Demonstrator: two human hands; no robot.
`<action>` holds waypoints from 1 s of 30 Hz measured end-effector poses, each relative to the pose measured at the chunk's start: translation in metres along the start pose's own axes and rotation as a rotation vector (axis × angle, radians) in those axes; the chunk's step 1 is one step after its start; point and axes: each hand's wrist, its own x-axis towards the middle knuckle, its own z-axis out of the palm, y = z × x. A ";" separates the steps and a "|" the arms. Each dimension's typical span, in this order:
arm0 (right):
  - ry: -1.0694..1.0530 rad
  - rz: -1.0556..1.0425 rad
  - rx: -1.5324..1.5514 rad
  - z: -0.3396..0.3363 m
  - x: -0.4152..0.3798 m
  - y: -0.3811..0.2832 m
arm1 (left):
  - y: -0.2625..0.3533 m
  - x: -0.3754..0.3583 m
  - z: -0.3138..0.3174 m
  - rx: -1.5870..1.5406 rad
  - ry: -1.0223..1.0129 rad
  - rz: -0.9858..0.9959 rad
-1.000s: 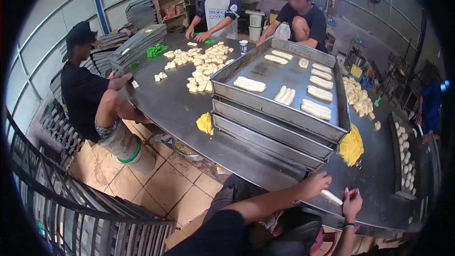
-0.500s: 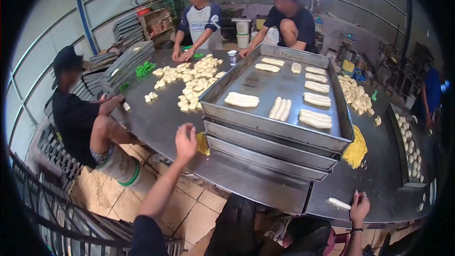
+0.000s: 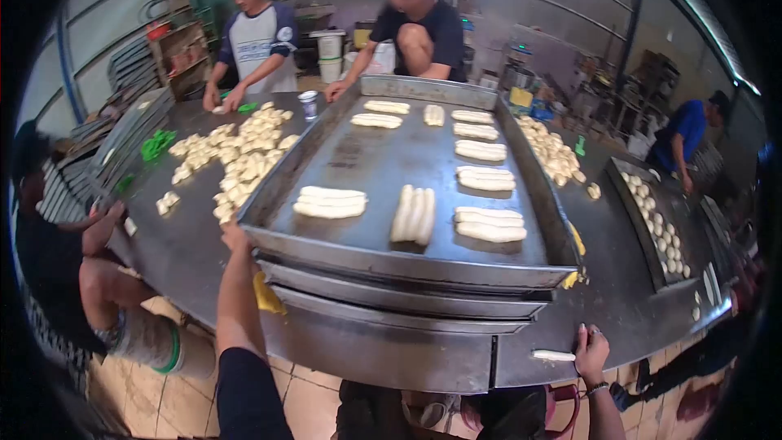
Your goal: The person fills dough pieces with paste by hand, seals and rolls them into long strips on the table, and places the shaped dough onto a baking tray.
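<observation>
My left hand (image 3: 235,238) is at the near-left corner of the top metal baking tray (image 3: 391,253), its fingers wrapped round the corner and partly hidden. Rows of joined pale dough strips (image 3: 330,202) lie in this tray, which tops a stack of similar trays (image 3: 407,305). My right hand (image 3: 592,350), with a bracelet at the wrist, rests near the table's front edge. Its thumb and fingers are apart, holding nothing. Just left of those fingertips lies a single dough strip (image 3: 554,355).
Dough pieces are heaped left (image 3: 236,155) and right (image 3: 550,151) of the trays. A long tray of dough balls (image 3: 656,224) sits at right. Yellow material (image 3: 267,295) shows beside the stack. Across the table are two people (image 3: 419,28); one sits at left, another stands far right.
My left hand has gone from reaching in the air to the near-left corner of the top tray. My right hand stays beside the dough strip. The view has shifted right.
</observation>
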 end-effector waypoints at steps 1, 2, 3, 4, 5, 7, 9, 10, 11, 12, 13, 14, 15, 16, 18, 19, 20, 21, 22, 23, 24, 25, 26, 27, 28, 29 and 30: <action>-0.039 0.005 0.016 -0.002 0.001 -0.003 | -0.002 0.002 0.000 -0.122 -0.016 0.013; -0.039 -0.006 0.008 -0.005 0.001 -0.008 | -0.004 0.004 0.001 -0.238 -0.034 0.025; -0.029 0.019 0.005 -0.004 0.002 -0.006 | -0.007 0.006 0.001 -0.355 -0.048 0.033; -0.022 -0.001 0.024 -0.002 0.002 -0.004 | -0.009 0.007 0.000 -0.468 -0.063 0.036; -0.018 -0.026 0.042 -0.002 0.002 -0.004 | -0.012 0.009 -0.002 -0.578 -0.079 0.032; -0.012 -0.018 0.050 -0.006 0.003 -0.010 | -0.019 0.011 -0.005 -0.796 -0.108 0.009; -0.020 0.003 0.045 -0.007 0.002 -0.010 | -0.027 0.013 -0.008 -0.999 -0.134 -0.035; -0.034 0.011 0.039 -0.007 0.002 -0.009 | -0.030 0.014 -0.010 -1.090 -0.148 -0.063; -0.059 0.024 0.042 -0.006 0.001 -0.008 | -0.032 0.014 -0.012 -1.176 -0.161 -0.092; -0.033 0.004 0.031 -0.004 0.003 -0.007 | -0.034 0.013 -0.014 -1.267 -0.169 -0.116; -0.002 -0.010 0.020 -0.003 0.002 -0.006 | -0.034 0.012 -0.016 -1.359 -0.181 -0.134; -0.007 0.007 0.029 -0.004 0.002 -0.007 | -0.034 0.011 -0.018 -1.456 -0.194 -0.148; -0.014 0.028 0.040 -0.006 0.002 -0.008 | -0.032 -0.001 -0.035 -1.446 -0.204 -0.136; -0.017 0.046 0.053 -0.007 0.003 -0.009 | -0.027 -0.021 -0.060 -1.232 -0.173 -0.094; -0.006 0.050 0.071 -0.008 0.002 -0.010 | -0.016 -0.068 -0.112 -1.085 -0.136 -0.130; 0.006 0.036 0.079 -0.008 0.003 -0.009 | -0.012 -0.094 -0.133 -1.155 -0.131 -0.211; 0.009 0.047 0.132 -0.005 0.002 -0.006 | -0.011 -0.121 -0.149 -1.238 -0.080 -0.182; 0.010 0.053 0.143 -0.004 0.001 -0.003 | -0.004 -0.150 -0.165 -1.321 -0.027 -0.152; 0.014 0.092 0.181 -0.003 0.002 0.000 | 0.026 -0.193 -0.195 -1.396 -0.131 -0.144; 0.013 0.127 0.215 -0.003 0.002 0.005 | 0.052 -0.237 -0.218 -1.469 -0.235 -0.143; 0.053 0.152 0.406 0.003 0.001 0.014 | 0.054 -0.267 -0.221 -1.451 -0.270 -0.120; 0.049 0.141 0.407 -0.001 0.001 0.013 | 0.053 -0.296 -0.222 -1.435 -0.300 -0.101; 0.223 0.148 0.458 -0.005 -0.002 0.009 | 0.059 -0.326 -0.229 -1.243 -0.407 -0.082; 0.397 0.157 0.510 -0.008 -0.006 0.002 | 0.066 -0.354 -0.232 -1.045 -0.509 -0.064; 0.416 0.114 0.537 -0.022 -0.015 -0.018 | 0.073 -0.380 -0.228 -1.030 -0.595 -0.046; 0.314 0.106 0.613 -0.033 -0.030 -0.039 | 0.080 -0.406 -0.224 -1.017 -0.675 -0.034; 0.186 0.040 0.705 -0.041 -0.049 -0.065 | 0.086 -0.432 -0.216 -1.018 -0.775 0.017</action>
